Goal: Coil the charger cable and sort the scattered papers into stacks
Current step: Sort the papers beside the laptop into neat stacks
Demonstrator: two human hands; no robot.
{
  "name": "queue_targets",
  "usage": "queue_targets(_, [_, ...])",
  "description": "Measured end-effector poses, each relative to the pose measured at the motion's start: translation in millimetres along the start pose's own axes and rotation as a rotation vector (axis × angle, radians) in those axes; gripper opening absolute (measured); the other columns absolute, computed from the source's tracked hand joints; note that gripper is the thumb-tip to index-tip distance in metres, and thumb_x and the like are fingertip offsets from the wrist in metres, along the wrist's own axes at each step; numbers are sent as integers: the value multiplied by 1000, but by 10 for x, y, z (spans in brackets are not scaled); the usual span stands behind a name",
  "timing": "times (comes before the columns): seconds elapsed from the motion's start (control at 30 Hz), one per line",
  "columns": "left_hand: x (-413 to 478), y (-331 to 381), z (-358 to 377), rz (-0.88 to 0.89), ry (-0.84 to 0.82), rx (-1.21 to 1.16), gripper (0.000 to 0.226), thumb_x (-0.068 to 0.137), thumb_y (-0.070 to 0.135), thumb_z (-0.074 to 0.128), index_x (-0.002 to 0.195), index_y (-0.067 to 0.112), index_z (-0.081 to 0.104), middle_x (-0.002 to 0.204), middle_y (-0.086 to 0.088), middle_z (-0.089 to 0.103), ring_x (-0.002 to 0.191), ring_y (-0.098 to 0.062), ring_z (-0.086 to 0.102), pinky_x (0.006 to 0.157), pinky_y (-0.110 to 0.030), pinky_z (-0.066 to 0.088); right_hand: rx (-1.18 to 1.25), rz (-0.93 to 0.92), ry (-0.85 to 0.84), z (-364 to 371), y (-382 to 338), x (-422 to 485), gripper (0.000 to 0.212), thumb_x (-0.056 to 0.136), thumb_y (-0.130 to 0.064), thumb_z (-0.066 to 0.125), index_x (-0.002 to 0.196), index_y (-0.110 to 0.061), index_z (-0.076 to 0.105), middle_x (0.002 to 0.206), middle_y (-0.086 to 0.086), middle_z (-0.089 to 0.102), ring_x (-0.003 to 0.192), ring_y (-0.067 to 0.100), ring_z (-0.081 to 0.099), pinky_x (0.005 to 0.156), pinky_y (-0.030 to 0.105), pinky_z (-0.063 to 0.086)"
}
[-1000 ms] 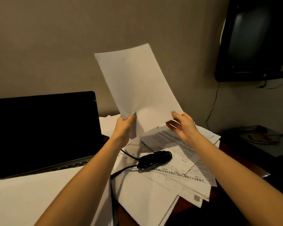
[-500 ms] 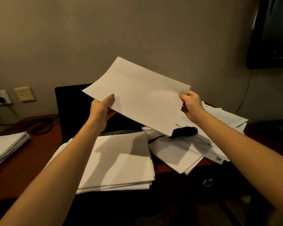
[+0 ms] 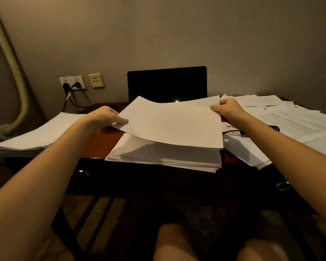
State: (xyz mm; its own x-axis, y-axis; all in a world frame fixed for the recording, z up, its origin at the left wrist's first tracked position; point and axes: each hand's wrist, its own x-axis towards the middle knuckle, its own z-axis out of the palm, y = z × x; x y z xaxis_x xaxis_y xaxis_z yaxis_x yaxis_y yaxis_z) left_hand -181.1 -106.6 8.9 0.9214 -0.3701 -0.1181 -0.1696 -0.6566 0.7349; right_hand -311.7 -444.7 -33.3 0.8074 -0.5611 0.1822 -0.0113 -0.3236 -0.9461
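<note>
Your left hand (image 3: 104,118) and right hand (image 3: 231,110) pinch a blank sheet (image 3: 169,125) by its side edges above the centre stack (image 3: 164,157); scattered papers (image 3: 294,119) and charger cable (image 3: 231,131) lie at frame's right.

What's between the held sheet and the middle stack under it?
Nothing visible. The sheet, pinched by the left hand and right hand at its edges, hangs directly over the middle stack, whose visible top is bare. The laptop stands behind; the black cable lies off to the right.
</note>
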Motion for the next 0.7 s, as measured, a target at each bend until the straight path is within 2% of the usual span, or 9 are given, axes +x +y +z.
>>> queue_targets(0.07, [-92,-121,33,-15,-14,124,25,88,28,69,96,4,69,83,-10,60,73,-23,57,70,-33,47,-86,-2,-15,79,56,-16,14,92,-5,60,78,-4,57,74,8,57,76,25,55,49,19,49])
queue_targets(0.13, [-127,-234,103,-12,-17,165,26,89,28,67,95,3,70,76,-7,57,67,-19,52,61,-29,40,-208,-27,-21,157,128,-24,10,90,-7,63,82,-2,59,72,7,56,68,22,53,47,20,44])
queue_targets(0.2, [-109,-366,179,-19,-34,162,24,89,26,68,87,3,68,70,-7,51,63,-17,47,58,-29,34,-376,-64,-30,234,199,-43,10,89,-10,64,93,0,63,83,10,61,69,20,56,56,24,43])
queue_targets(0.3, [-54,-568,285,-56,-48,189,27,84,26,72,76,2,61,69,-9,37,65,-18,40,59,-29,28,-593,-106,-13,312,293,-46,20,88,-17,66,99,0,64,97,13,64,84,26,58,69,32,44])
queue_targets(0.4, [-6,-644,319,-75,-9,246,37,81,33,75,82,-2,64,80,-14,44,79,-24,46,66,-35,31,-769,-104,16,319,358,-91,31,85,-28,70,97,0,62,99,15,65,86,30,59,71,37,48])
queue_targets(0.47, [13,-570,324,-62,-17,312,40,79,33,77,88,-4,64,87,-17,52,84,-28,49,70,-37,34,-851,-102,54,296,394,-129,40,84,-37,71,103,-4,58,101,12,62,89,29,57,70,35,46])
queue_targets(0.57, [13,-282,471,79,19,407,42,79,28,77,104,-1,61,100,-16,59,90,-28,54,75,-38,42,-915,-166,121,243,407,-131,51,82,-44,71,115,-9,54,110,10,61,103,31,55,75,35,46])
queue_targets(0.7, [131,271,991,451,172,446,46,84,30,73,118,4,58,114,-12,60,103,-30,56,86,-42,49,-849,-206,207,-34,404,-54,42,90,-39,63,114,-5,56,113,15,60,107,34,52,78,38,44])
